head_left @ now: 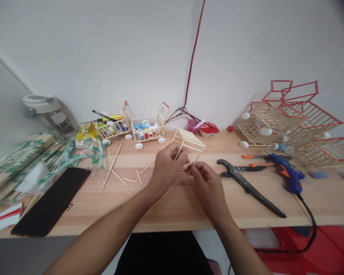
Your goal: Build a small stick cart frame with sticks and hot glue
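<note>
My left hand (167, 166) and my right hand (205, 182) are raised over a wooden table. Between them is a small frame of glued wooden sticks (188, 140), tilted with its legs pointing down. My left fingers grip the frame's sticks from the near side. My right fingertips pinch a thin stick (192, 166) at the frame's lower end. Part of the frame's underside is hidden behind my fingers. Loose wooden sticks (114, 172) lie on the table to the left of my left hand.
Two stick carts with bottle-cap wheels (133, 124) hold caps and tools at the back. Black pliers (246, 185) and a blue glue gun (291, 175) lie right. Red-topped stick frames (292, 122) stand far right; packaged sticks (25, 164) and a black tablet (50, 200) lie left.
</note>
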`<state>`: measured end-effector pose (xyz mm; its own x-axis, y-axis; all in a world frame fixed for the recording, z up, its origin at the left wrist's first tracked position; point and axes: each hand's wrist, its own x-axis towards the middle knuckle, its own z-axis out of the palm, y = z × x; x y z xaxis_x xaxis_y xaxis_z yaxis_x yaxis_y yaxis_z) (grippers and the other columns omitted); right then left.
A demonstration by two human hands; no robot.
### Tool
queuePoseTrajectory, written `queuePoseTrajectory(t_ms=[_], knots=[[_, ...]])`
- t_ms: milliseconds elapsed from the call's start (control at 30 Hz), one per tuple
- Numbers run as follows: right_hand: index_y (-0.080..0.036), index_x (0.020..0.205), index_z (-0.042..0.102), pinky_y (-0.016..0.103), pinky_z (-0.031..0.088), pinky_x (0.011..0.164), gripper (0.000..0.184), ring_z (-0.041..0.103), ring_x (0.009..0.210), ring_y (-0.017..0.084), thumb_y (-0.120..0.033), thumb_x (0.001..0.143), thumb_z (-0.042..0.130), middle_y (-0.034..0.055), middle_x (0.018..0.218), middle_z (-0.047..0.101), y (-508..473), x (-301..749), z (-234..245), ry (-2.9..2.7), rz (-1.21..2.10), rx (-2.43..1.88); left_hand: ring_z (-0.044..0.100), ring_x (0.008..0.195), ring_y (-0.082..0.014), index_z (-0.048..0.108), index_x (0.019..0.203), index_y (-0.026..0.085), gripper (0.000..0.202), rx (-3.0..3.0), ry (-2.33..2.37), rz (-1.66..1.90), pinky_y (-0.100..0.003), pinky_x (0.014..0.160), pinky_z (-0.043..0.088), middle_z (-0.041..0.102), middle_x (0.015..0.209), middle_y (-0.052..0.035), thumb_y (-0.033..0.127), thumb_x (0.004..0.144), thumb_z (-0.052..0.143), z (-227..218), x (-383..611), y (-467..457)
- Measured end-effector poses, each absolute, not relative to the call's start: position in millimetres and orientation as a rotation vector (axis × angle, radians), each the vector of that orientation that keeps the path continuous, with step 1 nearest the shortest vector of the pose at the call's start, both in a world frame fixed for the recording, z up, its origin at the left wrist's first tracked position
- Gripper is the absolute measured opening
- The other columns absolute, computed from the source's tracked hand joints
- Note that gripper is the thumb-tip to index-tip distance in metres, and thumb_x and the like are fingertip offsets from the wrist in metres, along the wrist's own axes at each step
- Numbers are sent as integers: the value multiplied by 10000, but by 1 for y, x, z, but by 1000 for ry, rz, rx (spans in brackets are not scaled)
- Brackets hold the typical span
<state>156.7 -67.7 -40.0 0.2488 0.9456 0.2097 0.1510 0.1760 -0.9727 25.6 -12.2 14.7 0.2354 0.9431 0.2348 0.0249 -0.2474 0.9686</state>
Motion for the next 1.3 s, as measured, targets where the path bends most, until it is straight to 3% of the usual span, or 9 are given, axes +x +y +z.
queuePoseTrajectory(t_ms=[333,900,1300], knots=[[-224,916,647,285,428,750,206,603,815,174,-417,928,577,19,857,681,-69,156,-39,-1171,781,-1306,651,674,-124,690,855,135,130,1434,848,1117,-221,636,484,700,732,-9,221,761,717,16,21,-10],[-211,850,614,265,395,624,221,491,635,121,-406,937,559,8,825,643,-70,156,-35,-1172,779,-1316,717,726,-148,678,843,131,79,1378,897,1137,-238,701,542,758,764,-43,196,800,690,18,24,-15],[-210,845,615,262,401,611,227,494,621,114,-410,936,559,3,800,631,-70,156,-34,-1186,764,-1315,732,738,-164,674,839,139,83,1366,860,1145,-256,706,559,765,763,-41,203,791,699,16,25,-14]])
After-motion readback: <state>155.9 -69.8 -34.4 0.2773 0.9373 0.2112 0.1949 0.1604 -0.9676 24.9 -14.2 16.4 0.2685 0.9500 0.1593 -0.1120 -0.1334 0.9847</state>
